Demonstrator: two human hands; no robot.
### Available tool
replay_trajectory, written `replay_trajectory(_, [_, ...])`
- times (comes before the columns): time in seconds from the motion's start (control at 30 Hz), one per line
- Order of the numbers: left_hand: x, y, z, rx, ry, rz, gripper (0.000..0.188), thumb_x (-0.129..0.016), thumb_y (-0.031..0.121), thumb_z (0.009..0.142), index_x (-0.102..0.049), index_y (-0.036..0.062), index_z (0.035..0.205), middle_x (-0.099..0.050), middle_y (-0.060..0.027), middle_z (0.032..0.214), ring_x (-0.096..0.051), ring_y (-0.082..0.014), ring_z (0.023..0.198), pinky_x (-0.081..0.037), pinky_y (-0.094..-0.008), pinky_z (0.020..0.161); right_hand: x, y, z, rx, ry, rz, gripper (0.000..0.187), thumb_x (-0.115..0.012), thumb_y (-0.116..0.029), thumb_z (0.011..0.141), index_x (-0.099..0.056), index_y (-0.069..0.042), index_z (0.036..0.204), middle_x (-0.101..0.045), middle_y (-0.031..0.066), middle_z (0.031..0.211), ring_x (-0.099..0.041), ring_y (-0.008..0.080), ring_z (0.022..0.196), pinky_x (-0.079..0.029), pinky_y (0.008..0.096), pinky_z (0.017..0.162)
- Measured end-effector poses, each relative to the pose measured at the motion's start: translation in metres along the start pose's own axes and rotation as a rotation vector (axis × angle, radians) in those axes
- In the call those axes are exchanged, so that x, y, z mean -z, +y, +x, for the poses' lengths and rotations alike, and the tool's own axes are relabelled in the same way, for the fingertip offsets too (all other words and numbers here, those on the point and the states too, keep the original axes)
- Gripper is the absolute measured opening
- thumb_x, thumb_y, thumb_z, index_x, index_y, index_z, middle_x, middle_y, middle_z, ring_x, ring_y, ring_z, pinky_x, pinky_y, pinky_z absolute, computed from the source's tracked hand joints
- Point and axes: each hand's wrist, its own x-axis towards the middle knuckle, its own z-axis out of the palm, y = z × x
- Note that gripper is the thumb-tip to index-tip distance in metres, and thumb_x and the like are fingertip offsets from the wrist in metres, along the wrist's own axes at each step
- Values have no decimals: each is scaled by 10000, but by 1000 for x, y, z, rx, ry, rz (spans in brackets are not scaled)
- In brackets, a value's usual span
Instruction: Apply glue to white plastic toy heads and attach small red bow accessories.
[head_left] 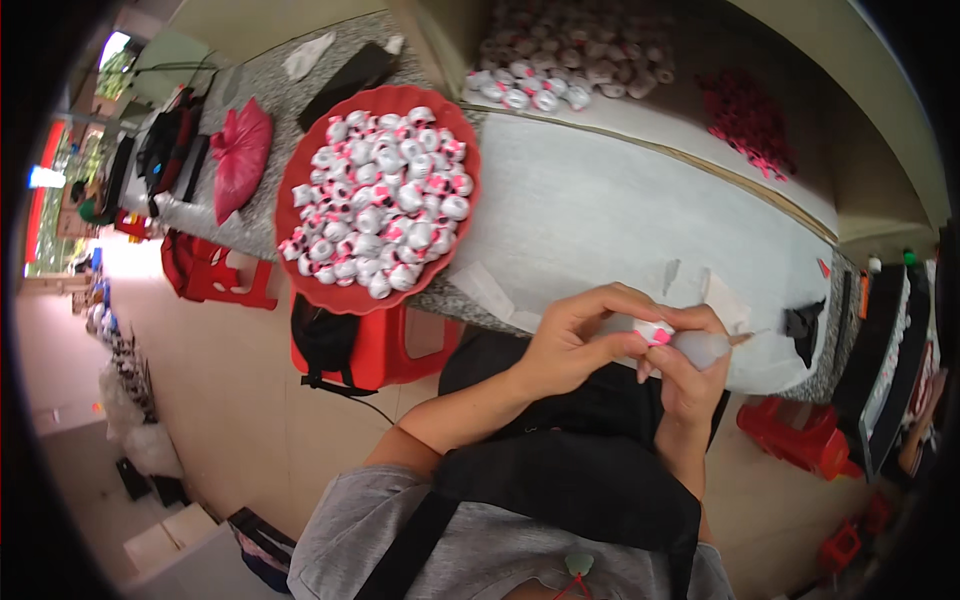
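Note:
In front of my body, above the near edge of the paper-covered table, both hands meet at a small rounded white piece (652, 332) with pink patches. My left hand (570, 345) pinches it between thumb and forefinger from the left. From the other side, fingers of my right hand (690, 375) press on the same piece. Tucked in the right hand is also a translucent white squeeze bottle (702, 348), its thin brownish tip pointing right. To the left, a scalloped red basin (462, 125) is heaped with similar white and pink pieces.
A shelf at the back holds many white pieces (545, 92) and a pile of dark pink bits (745, 115). Black scrap (803, 330) lies on the table's right. A pink bag (243, 150) sits far left. Red stools (790, 435) stand around the table.

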Motion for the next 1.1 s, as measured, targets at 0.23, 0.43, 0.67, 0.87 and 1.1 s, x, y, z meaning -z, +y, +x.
replay_trajectory(0.23, [0,24,-5,-272,121,477,169,-560,10,710,-522,10,875,-471,-141,950,-457,-201,876,-373,-300,754,-8,5,3,29,-53,5,377,-522,74,631,-458,47,1002,-531,135,734,-477,114,497,-392,205,403])
replay_trajectory(0.43, [47,102,5,-650,733,1431,305,-617,1,602,-556,54,896,-450,-99,963,-431,-228,903,-324,-324,808,4,2,13,85,-47,-90,483,-504,25,647,-352,9,1105,-482,124,801,-407,83,443,-340,171,368])
replay_trajectory(0.67, [40,56,117,-627,258,1568,254,-583,12,625,-554,49,874,-537,-98,860,-469,-252,848,-367,-342,738,14,-11,3,105,-51,22,351,-453,-70,686,-287,-38,994,-398,164,895,-419,127,432,-306,184,296])
replay_trajectory(0.87, [84,13,178,-478,461,2167,140,-588,88,624,-547,69,756,-551,-82,689,-494,-246,717,-347,-336,625,27,-16,-6,140,-29,6,275,-424,-69,710,-274,-18,935,-388,184,911,-482,172,508,-410,228,332])
replay_trajectory(1.1, [51,20,153,-462,410,1602,182,-602,34,626,-539,40,796,-543,-66,690,-519,-203,712,-373,-310,630,40,-16,-10,158,39,-63,333,-451,-138,725,-322,10,993,-404,162,929,-503,187,600,-429,245,368])
